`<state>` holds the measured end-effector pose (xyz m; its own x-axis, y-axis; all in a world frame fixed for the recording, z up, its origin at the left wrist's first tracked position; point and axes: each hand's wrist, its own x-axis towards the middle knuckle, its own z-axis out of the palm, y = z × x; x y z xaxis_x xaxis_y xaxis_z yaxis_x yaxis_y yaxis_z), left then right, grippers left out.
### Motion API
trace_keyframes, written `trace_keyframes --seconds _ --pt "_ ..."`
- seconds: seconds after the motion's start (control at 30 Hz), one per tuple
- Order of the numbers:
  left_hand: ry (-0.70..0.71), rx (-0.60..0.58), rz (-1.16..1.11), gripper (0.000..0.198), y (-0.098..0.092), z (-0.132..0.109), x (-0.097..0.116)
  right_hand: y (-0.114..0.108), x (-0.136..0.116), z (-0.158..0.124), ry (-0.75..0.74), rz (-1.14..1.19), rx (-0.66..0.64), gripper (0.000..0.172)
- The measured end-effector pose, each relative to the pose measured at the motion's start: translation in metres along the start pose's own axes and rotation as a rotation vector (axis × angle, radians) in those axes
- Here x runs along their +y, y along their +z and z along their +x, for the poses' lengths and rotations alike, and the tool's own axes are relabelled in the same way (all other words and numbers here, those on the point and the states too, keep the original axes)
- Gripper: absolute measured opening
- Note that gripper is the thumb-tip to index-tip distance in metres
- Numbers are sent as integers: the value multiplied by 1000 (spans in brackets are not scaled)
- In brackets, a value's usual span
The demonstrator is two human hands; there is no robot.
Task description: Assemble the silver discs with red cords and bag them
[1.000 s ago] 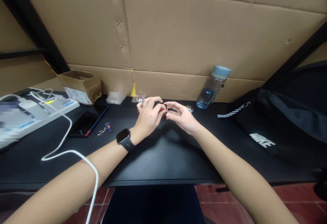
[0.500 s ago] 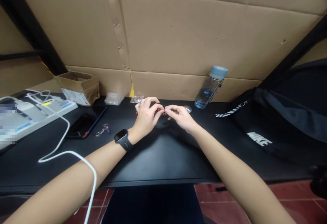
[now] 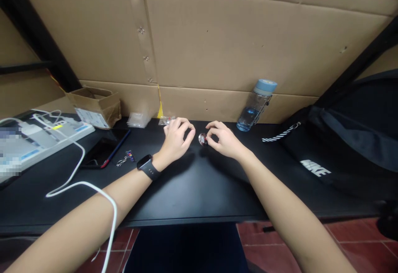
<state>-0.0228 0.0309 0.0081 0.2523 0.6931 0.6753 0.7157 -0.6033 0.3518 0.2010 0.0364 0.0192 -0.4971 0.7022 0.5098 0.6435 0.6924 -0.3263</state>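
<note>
Over the middle of the black table, my left hand (image 3: 178, 140) is curled, with thumb and forefinger brought together at the tips; anything between them is too small to make out. Facing it, my right hand (image 3: 223, 140) pinches a small shiny round piece (image 3: 202, 139) with red on it at its fingertips. A gap separates the two hands. Just behind my left fingers lies a small clear packet (image 3: 166, 120), partly covered.
At left are a power strip (image 3: 59, 142), a white cable (image 3: 102, 192), an open carton (image 3: 96, 105), a phone (image 3: 107, 148), plastic bags (image 3: 138, 119) and a keychain (image 3: 126, 157). A bottle (image 3: 256, 105) and a black bag (image 3: 338, 169) stand at right.
My hands, close together before around a small red item, have moved apart. The right one has shifted slightly right, and the shiny round piece now shows at its fingertips.
</note>
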Motion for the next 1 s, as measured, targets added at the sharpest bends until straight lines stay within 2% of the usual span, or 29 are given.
trace_keyframes --seconds 0.13,0.3,0.43,0.57,0.83,1.0 --pt "49 -53 -15 20 3 -2 -1 -4 3 0 7 -4 -1 13" --pt "76 -71 2 18 3 -2 -1 -9 5 -3 -21 -68 -113 14" --pt "85 -82 15 16 4 -2 -3 -11 7 -4 14 -74 -87 13" --pt "95 -116 28 17 6 -3 -4 -13 8 -3 24 -43 -138 13" --pt "107 -146 33 14 7 -4 -5 -12 3 -4 13 -69 -137 14" --pt "109 -164 31 13 8 -5 -6 -12 4 -3 81 -76 -115 14"
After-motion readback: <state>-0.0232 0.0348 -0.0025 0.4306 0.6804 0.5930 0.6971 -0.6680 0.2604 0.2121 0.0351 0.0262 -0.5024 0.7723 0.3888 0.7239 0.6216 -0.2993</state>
